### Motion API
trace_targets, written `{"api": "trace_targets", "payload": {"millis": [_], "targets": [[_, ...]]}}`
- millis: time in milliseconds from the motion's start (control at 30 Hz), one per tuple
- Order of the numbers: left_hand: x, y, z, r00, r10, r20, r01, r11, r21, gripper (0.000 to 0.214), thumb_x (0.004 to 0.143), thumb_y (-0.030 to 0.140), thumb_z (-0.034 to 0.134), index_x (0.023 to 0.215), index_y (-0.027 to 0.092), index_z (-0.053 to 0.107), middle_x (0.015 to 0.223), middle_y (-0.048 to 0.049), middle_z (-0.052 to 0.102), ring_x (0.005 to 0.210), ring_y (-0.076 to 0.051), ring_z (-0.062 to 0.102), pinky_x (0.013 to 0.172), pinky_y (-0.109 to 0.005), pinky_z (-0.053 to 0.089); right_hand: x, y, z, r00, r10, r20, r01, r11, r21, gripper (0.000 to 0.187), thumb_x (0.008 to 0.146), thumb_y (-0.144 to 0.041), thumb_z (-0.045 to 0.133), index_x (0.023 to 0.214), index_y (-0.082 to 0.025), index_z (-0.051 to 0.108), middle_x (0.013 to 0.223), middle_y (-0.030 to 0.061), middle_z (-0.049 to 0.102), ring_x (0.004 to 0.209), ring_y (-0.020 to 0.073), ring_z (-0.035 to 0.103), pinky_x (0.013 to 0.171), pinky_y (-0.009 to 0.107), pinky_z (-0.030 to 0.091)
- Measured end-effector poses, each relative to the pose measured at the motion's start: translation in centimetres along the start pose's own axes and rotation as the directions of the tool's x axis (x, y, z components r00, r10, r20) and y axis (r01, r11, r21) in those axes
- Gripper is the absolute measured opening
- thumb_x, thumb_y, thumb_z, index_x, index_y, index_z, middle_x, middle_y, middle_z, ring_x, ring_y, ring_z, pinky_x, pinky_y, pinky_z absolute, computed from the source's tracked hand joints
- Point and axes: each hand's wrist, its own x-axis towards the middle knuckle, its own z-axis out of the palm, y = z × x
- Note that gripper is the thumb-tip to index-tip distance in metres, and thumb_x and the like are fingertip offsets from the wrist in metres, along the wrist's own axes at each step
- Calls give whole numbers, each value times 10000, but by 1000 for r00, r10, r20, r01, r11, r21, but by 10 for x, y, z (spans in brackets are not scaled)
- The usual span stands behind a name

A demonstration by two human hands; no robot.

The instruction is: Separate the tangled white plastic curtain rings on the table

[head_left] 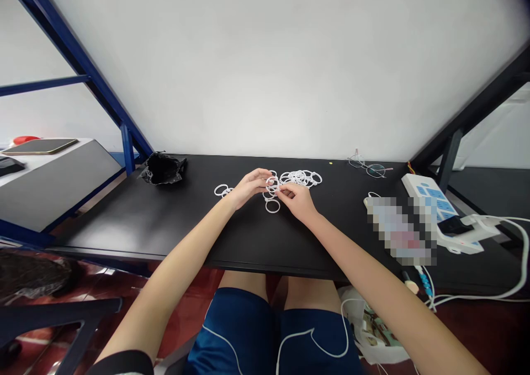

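Between my two hands is a white plastic ring [272,178], held up above the black table with other rings close beneath it. My left hand [252,187] pinches it from the left, fingers curled around its edge. From the right, my right hand [297,198] grips its lower side between thumb and index finger. A loose pile of similar white rings [298,177] lies just behind my right hand. Two or so more rings [223,186] rest left of my left hand, partly covered by it. Nearer to me, a single ring [272,212] lies flat.
A crumpled black plastic bag [163,169] stands at the back left. Glasses [375,169] lie at the back right. Farther right are a partly blurred phone [370,202], a white power strip [424,187] and cables [524,253]. The table's front edge [265,269] runs above my lap.
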Motion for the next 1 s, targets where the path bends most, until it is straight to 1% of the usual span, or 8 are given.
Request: {"api": "trace_targets", "payload": {"millis": [67, 133, 267, 433, 567, 667, 800, 1000], "targets": [[-1, 0, 1, 997, 47, 62, -50, 997, 64, 379, 689, 146, 735, 1049, 186, 621, 1207, -73, 612, 1068, -180, 583, 892, -310, 474, 0, -1, 0, 1000, 23, 13, -24, 999, 36, 153, 802, -333, 649, 776, -186, 686, 741, 47, 683, 622, 165, 615, 582, 287, 498], [-3, -2, 1, 987, 71, 146, -87, 990, 107, 449, 661, 151, 782, 1079, 189, 624, 1250, -90, 597, 1124, -206, 566, 914, -334, 479, 0, -2, 0, 998, 53, 40, -56, 994, 92, 176, 795, -362, 658, 778, -190, 691, 740, 44, 690, 612, 164, 615, 568, 285, 495], [-3, -6, 0, 975, 62, 213, -98, 982, 163, 493, 644, 198, 820, 1101, 177, 636, 1122, -100, 658, 1073, -220, 609, 912, -362, 497, 1, -4, 0, 991, 81, 110, -100, 979, 179, 202, 787, -395, 674, 773, -197, 709, 773, 38, 711, 597, 152, 605, 544, 274, 480], [-1, -9, -3, 980, 46, 194, -84, 978, 190, 482, 617, 224, 844, 1060, 167, 662, 1016, -76, 696, 941, -197, 666, 888, -356, 514, 1, -6, -1, 988, 71, 137, -95, 978, 186, 232, 771, -425, 699, 759, -194, 711, 769, 40, 707, 609, 152, 597, 539, 267, 460], [-1, -9, -1, 991, 45, 127, -73, 972, 224, 439, 601, 261, 852, 987, 139, 682, 912, -65, 707, 841, -187, 675, 820, -347, 538, 0, -9, -2, 983, 62, 175, -95, 977, 192, 239, 795, -433, 679, 765, -198, 711, 750, 33, 701, 618, 154, 600, 546, 267, 456], [-2, -8, 2, 990, 101, 96, -125, 947, 295, 404, 601, 297, 848, 931, 129, 687, 863, -64, 698, 790, -181, 665, 768, -324, 540, 0, -10, -2, 983, 46, 178, -79, 980, 184, 241, 819, -428, 654, 762, -200, 709, 745, 27, 698, 621, 151, 599, 553, 265, 454], [-2, -8, 5, 974, 211, 82, -226, 889, 399, 351, 607, 313, 843, 864, 132, 687, 852, -65, 680, 807, -181, 649, 753, -290, 527, 0, -11, -2, 983, 48, 176, -77, 984, 162, 243, 824, -420, 645, 740, -197, 697, 724, 21, 691, 615, 151, 598, 547, 261, 449], [-2, -7, 6, 969, 242, 52, -239, 864, 442, 338, 634, 366, 822, 841, 137, 682, 780, -55, 666, 738, -167, 624, 689, -278, 516, -1, -14, 0, 986, 66, 153, -92, 981, 171, 262, 830, -435, 625, 772, -190, 699, 685, 27, 688, 578, 147, 594, 513, 255, 445]]}}
